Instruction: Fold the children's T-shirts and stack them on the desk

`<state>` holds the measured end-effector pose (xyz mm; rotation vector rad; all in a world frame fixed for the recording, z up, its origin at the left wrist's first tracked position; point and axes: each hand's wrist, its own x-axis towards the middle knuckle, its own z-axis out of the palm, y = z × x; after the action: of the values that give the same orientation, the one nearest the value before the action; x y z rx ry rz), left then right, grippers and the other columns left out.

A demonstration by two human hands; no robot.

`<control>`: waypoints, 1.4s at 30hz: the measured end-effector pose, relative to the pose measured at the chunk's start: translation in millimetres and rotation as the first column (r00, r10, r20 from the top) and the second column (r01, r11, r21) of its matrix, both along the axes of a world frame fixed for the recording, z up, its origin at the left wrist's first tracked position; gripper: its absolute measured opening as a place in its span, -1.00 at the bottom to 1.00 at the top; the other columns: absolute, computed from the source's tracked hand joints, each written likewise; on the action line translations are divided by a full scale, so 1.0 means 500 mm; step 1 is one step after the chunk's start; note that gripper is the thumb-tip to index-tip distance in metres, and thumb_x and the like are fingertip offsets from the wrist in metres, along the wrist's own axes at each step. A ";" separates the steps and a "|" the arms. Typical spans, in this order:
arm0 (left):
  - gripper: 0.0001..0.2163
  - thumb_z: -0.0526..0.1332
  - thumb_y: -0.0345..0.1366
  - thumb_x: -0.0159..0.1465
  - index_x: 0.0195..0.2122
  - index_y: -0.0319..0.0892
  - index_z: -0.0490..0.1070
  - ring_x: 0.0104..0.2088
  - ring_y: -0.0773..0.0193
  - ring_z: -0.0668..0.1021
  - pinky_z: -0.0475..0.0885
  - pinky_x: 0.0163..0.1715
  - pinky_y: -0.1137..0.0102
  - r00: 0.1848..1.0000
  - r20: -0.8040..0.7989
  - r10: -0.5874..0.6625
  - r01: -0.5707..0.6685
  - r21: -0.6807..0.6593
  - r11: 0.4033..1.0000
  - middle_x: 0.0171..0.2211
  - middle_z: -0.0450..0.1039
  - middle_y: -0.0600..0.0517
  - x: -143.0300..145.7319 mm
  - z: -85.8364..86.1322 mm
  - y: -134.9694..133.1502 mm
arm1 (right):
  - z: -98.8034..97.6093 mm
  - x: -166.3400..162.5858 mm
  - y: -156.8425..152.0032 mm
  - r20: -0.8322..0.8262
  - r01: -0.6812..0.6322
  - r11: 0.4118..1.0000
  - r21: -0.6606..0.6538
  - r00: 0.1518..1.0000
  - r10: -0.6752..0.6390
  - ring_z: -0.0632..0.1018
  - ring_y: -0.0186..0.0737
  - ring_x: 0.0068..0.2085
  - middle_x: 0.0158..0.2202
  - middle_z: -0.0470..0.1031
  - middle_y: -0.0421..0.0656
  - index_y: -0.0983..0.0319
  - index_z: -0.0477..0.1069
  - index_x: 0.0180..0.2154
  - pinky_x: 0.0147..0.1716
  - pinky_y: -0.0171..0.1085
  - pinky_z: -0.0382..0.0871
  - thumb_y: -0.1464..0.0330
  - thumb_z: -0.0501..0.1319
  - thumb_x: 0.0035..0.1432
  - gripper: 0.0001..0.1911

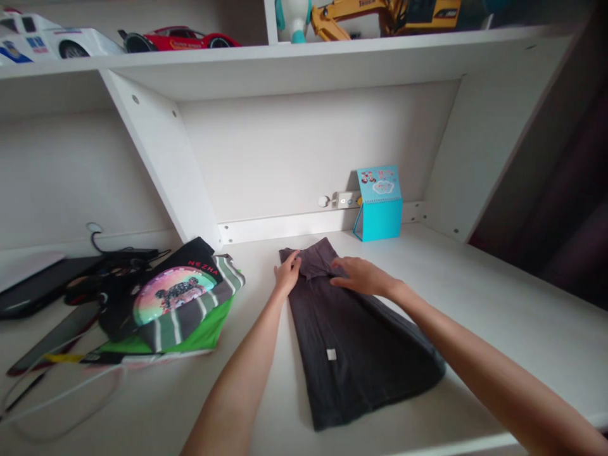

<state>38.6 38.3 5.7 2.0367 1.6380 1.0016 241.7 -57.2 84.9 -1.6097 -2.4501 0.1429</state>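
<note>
On my head feed, I find one dark grey garment (365, 335) lying on the white desk (498, 304), right of the clothing pile (178, 301), its far end folded over. The left hand (287, 273) rests at the fold's left edge; I cannot tell whether it pinches fabric. The right hand (361, 276) is open at the fold's right side. I judge the garment light, limp, hard to damage; best held by its doubled side edges.
</note>
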 end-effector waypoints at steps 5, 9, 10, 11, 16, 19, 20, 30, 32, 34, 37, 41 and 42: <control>-0.71 -0.05 -0.17 0.31 -0.04 0.06 0.36 0.06 0.14 0.36 -0.17 0.13 -0.08 0.997 -0.071 0.017 -0.017 -0.008 1.000 0.02 0.38 0.10 0.006 -0.003 0.002 | -0.049 0.173 -0.087 0.027 0.149 0.946 -0.288 0.989 -0.148 0.49 -0.12 -0.28 -0.29 0.49 -0.06 0.29 0.30 -0.08 -0.33 -0.26 0.28 0.09 0.12 0.04 -0.50; -0.70 -0.04 -0.19 0.30 -0.01 0.03 0.34 0.07 0.14 0.34 -0.17 0.13 -0.09 0.996 -0.085 0.020 -0.022 -0.022 0.999 0.04 0.36 0.07 0.005 -0.006 0.004 | -0.078 0.200 -0.124 -0.011 0.167 0.924 -0.345 0.983 -0.181 0.48 -0.17 -0.33 -0.36 0.48 -0.09 0.26 0.40 -0.32 -0.40 -0.31 0.25 0.17 0.14 0.00 -0.70; -0.70 -0.04 -0.19 0.30 0.00 0.02 0.33 0.08 0.14 0.34 -0.17 0.13 -0.09 0.996 -0.087 0.018 -0.020 -0.022 1.000 0.04 0.35 0.07 0.004 -0.006 0.004 | -0.079 0.196 -0.129 -0.032 0.161 0.924 -0.346 0.983 -0.183 0.48 -0.19 -0.33 -0.36 0.48 -0.09 0.26 0.39 -0.38 -0.41 -0.33 0.25 0.21 0.13 0.00 -0.75; -0.70 -0.04 -0.19 0.30 0.01 0.02 0.32 0.08 0.15 0.33 -0.17 0.13 -0.08 0.996 -0.090 0.017 -0.020 -0.022 1.000 0.05 0.35 0.07 0.003 -0.007 0.005 | -0.077 0.189 -0.135 -0.053 0.158 0.928 -0.337 0.981 -0.186 0.47 -0.21 -0.33 -0.37 0.47 -0.10 0.25 0.38 -0.42 -0.42 -0.34 0.24 0.25 0.12 0.00 -0.80; -0.69 -0.06 -0.22 0.31 0.04 0.01 0.30 0.10 0.16 0.31 -0.14 0.14 -0.05 0.993 -0.112 0.028 -0.030 -0.016 0.999 0.08 0.30 0.06 0.002 -0.006 0.002 | -0.026 0.133 -0.198 -0.098 0.145 0.971 -0.192 0.981 -0.166 0.43 -0.29 -0.43 -0.45 0.44 -0.18 0.21 0.30 -0.39 -0.46 -0.35 0.20 0.36 0.06 0.04 -0.91; -0.68 -0.05 -0.21 0.31 0.06 -0.01 0.28 0.10 0.17 0.30 -0.11 0.14 -0.03 0.990 -0.135 0.035 -0.037 -0.009 0.999 0.10 0.28 0.05 0.003 -0.006 0.000 | 0.027 0.103 -0.246 -0.255 -0.161 0.897 -0.411 0.965 0.057 0.46 -0.32 -0.43 -0.38 0.47 -0.19 0.17 0.28 -0.13 -0.48 -0.38 0.24 0.30 0.12 0.08 -0.73; -0.67 -0.04 -0.20 0.30 0.06 -0.01 0.27 0.11 0.16 0.29 -0.10 0.15 -0.02 0.989 -0.144 0.038 -0.040 -0.006 0.999 0.11 0.27 0.04 0.004 -0.006 0.000 | 0.042 0.097 -0.252 -0.325 -0.301 0.801 -0.518 0.935 0.142 0.48 -0.32 -0.42 -0.35 0.48 -0.18 0.16 0.24 -0.05 -0.49 -0.39 0.27 0.26 0.14 0.08 -0.63; -0.56 0.00 -0.12 0.27 0.13 -0.17 0.21 0.18 0.02 0.18 0.03 0.12 0.09 0.927 -0.365 0.086 -0.089 0.006 0.996 0.24 -0.04 -0.16 0.005 -0.013 0.005 | -0.047 0.042 0.065 -0.231 -0.077 0.997 0.001 0.970 0.075 0.35 -0.21 0.07 0.07 0.33 -0.08 0.24 0.32 0.00 0.07 -0.22 0.17 0.43 -0.04 0.18 -0.63; -0.57 -0.02 -0.15 0.28 0.14 -0.17 0.19 0.18 0.02 0.18 0.04 0.12 0.09 0.917 -0.389 0.082 -0.090 -0.001 0.996 0.25 -0.06 -0.16 0.005 -0.013 0.005 | -0.083 0.018 0.119 -0.187 -0.046 0.998 0.049 0.981 0.054 0.21 -0.24 0.17 0.18 0.18 -0.09 0.25 0.24 0.09 0.15 -0.21 0.06 0.44 -0.07 0.20 -0.57; -0.57 -0.04 -0.16 0.29 0.16 -0.16 0.17 0.18 0.05 0.17 0.03 0.12 0.08 0.909 -0.409 0.077 -0.086 -0.004 0.996 0.25 -0.05 -0.14 0.006 -0.013 0.004 | -0.112 -0.001 0.149 -0.171 -0.052 0.998 0.032 0.984 0.057 0.10 -0.25 0.22 0.23 0.08 -0.11 0.24 0.14 0.16 0.17 -0.18 0.00 0.37 -0.08 0.23 -0.54; -0.55 -0.07 -0.09 0.29 0.17 -0.10 0.14 0.22 0.03 0.08 0.02 0.12 0.04 0.905 -0.421 0.070 -0.080 -0.006 0.997 0.26 -0.08 -0.10 0.006 -0.013 0.000 | -0.144 -0.018 0.164 -0.133 -0.035 0.999 -0.008 0.991 0.033 0.02 -0.15 0.25 0.25 0.02 -0.11 0.18 0.06 0.20 0.16 -0.05 -0.03 0.19 -0.11 0.26 -0.49; -0.49 -0.08 0.09 0.23 0.18 0.09 0.11 0.26 -0.05 -0.15 -0.06 0.11 -0.08 0.905 -0.424 0.022 -0.011 0.029 1.000 0.30 -0.29 0.06 0.009 -0.011 -0.008 | -0.167 -0.022 0.163 -0.085 0.026 0.999 -0.044 0.996 -0.030 -0.04 -0.05 0.26 0.28 -0.08 -0.14 0.08 -0.01 0.22 0.12 0.10 -0.06 0.09 -0.22 0.26 -0.46; -0.49 -0.09 0.10 0.22 0.18 0.11 0.11 0.26 -0.05 -0.16 -0.10 0.11 -0.11 0.901 -0.434 0.005 0.003 0.017 1.000 0.30 -0.28 0.07 0.010 -0.010 -0.010 | -0.169 -0.022 0.162 -0.075 0.040 0.998 -0.044 0.996 -0.044 -0.05 -0.06 0.26 0.28 -0.10 -0.14 0.07 -0.03 0.23 0.12 0.10 -0.07 0.08 -0.23 0.26 -0.45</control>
<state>43.7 33.3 0.9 2.3979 1.8401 0.5824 230.5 24.0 0.2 -1.6406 -2.3703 0.2470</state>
